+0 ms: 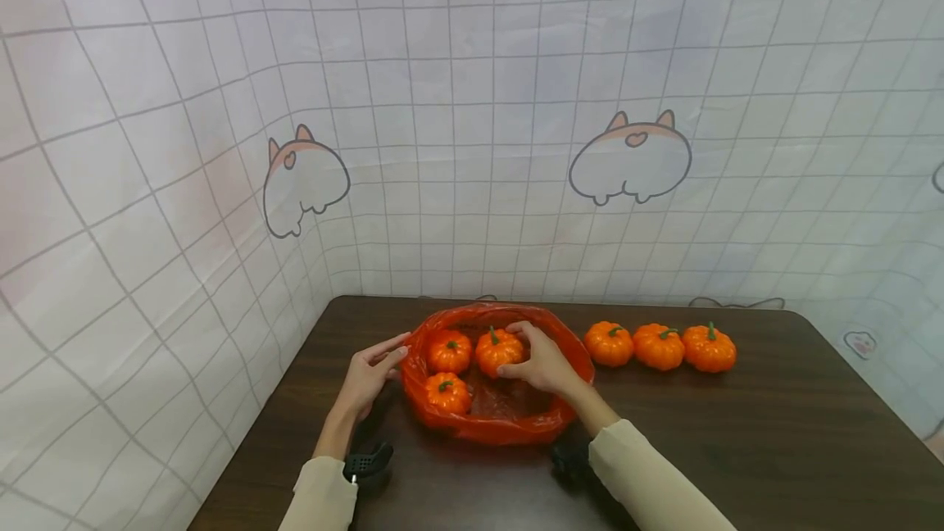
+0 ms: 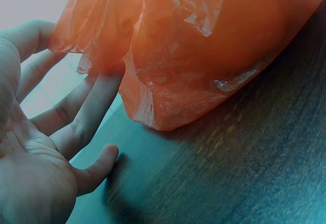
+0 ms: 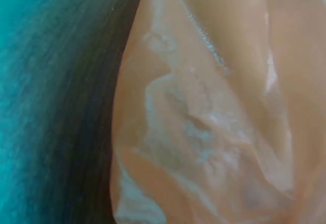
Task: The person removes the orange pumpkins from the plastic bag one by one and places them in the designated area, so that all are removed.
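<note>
An orange-red plastic bag (image 1: 509, 431) stands on the table with its mouth spread wide. Inside it, my right hand (image 1: 544, 360) grips a small orange pumpkin (image 1: 496, 355) between thumb and fingers. Two more pumpkins lie at the bag's left side, one behind (image 1: 448, 351) and one in front (image 1: 447, 393). My left hand (image 1: 371, 375) touches the bag's left rim with extended fingers. The left wrist view shows those fingertips against the bag's plastic (image 2: 178, 61), partly covered by its folds. In the right wrist view only the bag's creased side (image 3: 204, 107) and some tabletop appear; the hand is hidden.
Right of the bag, three pumpkins stand in a row on the dark wooden table (image 1: 774, 416): a left one (image 1: 609, 343), a middle one (image 1: 659, 347) and a right one (image 1: 710, 348). A white gridded curtain (image 1: 472, 211) hangs behind and at the left.
</note>
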Available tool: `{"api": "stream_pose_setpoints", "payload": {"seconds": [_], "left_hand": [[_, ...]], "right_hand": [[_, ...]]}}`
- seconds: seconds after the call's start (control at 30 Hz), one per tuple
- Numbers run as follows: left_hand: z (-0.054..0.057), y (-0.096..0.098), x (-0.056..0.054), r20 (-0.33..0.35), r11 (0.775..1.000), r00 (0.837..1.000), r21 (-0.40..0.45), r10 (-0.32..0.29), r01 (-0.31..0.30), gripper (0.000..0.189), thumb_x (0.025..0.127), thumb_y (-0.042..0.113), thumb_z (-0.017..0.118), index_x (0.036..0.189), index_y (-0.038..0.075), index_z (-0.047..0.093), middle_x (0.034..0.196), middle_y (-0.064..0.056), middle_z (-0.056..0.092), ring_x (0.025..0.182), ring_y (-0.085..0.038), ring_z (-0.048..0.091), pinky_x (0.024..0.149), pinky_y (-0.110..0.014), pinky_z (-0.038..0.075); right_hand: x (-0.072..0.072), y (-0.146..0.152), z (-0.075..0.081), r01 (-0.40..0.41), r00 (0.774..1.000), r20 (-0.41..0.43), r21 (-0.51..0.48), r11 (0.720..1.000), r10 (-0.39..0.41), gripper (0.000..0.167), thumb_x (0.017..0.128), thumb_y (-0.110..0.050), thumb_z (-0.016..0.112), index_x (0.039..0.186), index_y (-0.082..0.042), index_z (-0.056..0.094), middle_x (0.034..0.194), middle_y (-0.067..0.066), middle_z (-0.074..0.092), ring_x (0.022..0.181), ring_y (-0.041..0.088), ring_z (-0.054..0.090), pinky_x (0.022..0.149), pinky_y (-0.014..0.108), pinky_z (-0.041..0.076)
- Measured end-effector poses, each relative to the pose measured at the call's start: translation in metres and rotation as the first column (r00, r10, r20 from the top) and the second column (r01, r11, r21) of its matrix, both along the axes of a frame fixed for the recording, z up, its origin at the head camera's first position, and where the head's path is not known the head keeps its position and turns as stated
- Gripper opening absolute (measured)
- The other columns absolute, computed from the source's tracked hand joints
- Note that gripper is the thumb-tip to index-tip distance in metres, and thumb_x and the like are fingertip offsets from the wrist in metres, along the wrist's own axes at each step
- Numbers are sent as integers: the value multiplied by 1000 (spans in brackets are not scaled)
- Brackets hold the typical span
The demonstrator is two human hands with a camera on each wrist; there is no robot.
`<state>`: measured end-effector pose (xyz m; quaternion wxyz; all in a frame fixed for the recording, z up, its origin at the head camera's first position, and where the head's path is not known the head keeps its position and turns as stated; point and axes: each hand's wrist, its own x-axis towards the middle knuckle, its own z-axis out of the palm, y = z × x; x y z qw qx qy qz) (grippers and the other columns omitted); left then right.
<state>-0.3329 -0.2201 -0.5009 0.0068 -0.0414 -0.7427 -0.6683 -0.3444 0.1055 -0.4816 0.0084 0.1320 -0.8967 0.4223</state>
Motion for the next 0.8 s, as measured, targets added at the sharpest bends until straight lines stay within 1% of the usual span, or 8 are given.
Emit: {"api": "stream_pose_setpoints", "payload": {"seconds": [0.17,0.3,0.43,0.5,0.7,0.8], "left_hand": [[1,0,0,3,1000,1000,4,-4,4,42,99,29,69,138,14,66,138,-17,66,89,-21,74,92,-36,61],[1,-1,0,4,1000,1000,5,-6,6,43,99,29,69,139,14,66,139,-17,65,91,-21,74,92,-36,61],[1,-1,0,4,1000,1000,3,-5,4,43,99,29,69,139,13,66,139,-18,65,90,-20,74,91,-36,61],[1,-1,0,6,1000,1000,2,-2,2,43,99,29,69,139,13,66,138,-17,65,88,-19,73,91,-35,61],[0,0,1,1,1000,1000,0,1,-1,44,99,29,69,139,13,65,139,-17,65,89,-17,73,91,-35,61],[-1,0,2,7,1000,1000,7,3,-3,43,99,29,69,139,12,66,139,-17,65,90,-18,73,91,-36,61]], "right_hand": [[9,5,6,-7,1000,1,-24,1000,7,66,81,-26,88,138,-17,56,144,9,57,130,33,57,108,53,49],[19,8,11,-27,1000,-1,-57,998,27,67,82,-24,88,139,-17,54,145,12,56,130,34,58,105,52,52],[30,10,16,-46,999,-5,-102,994,46,67,82,-22,88,139,-18,54,146,15,54,128,34,59,101,48,56],[34,11,19,-58,998,-15,-112,992,57,67,81,-21,88,139,-18,54,145,15,55,126,34,60,101,48,56],[44,18,22,-66,997,-51,-102,993,61,68,80,-23,89,138,-18,55,143,16,57,119,33,64,97,46,58],[49,24,22,-66,997,-57,-105,992,60,68,80,-25,89,139,-18,55,144,16,57,118,33,63,96,45,58]]}}
